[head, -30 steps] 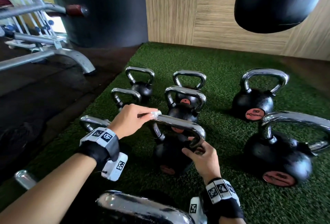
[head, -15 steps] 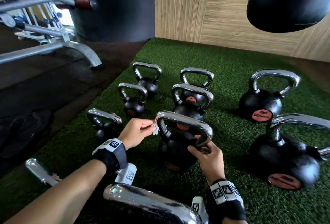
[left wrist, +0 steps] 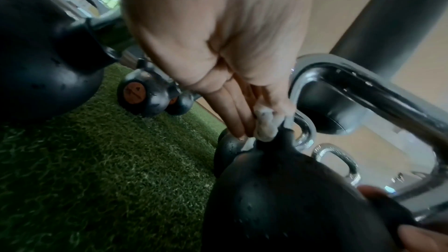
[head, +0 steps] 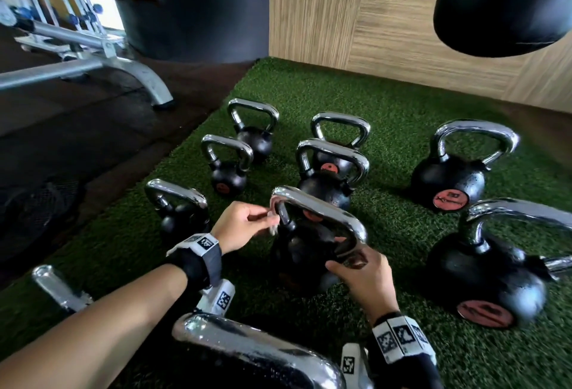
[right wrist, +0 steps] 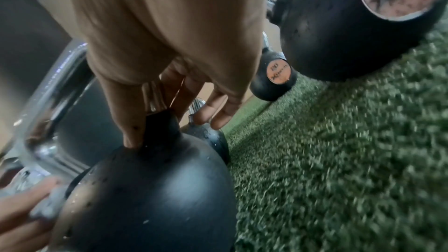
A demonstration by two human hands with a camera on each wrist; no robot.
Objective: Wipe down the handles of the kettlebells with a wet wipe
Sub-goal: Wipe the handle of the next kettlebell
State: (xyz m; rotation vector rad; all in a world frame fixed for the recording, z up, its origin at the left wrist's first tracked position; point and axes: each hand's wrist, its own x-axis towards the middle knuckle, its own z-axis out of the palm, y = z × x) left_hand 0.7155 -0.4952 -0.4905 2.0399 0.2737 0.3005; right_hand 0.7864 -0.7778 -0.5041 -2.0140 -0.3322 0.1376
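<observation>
Kettlebell (head: 306, 252) being worked stands on green turf (head: 387, 110), middle of the group, near the person. Left hand (head: 241, 227) pinches a bunched white wet wipe (head: 274, 223) against the left leg of its chrome handle (head: 322, 212), just above the black body. Right hand (head: 362, 274) curls fingers round the handle's right leg, low down. More chrome-handled kettlebells stand around on the turf. A black punching bag (head: 507, 1) hangs upper right; grey gym frame (head: 93, 63) at left.
</observation>
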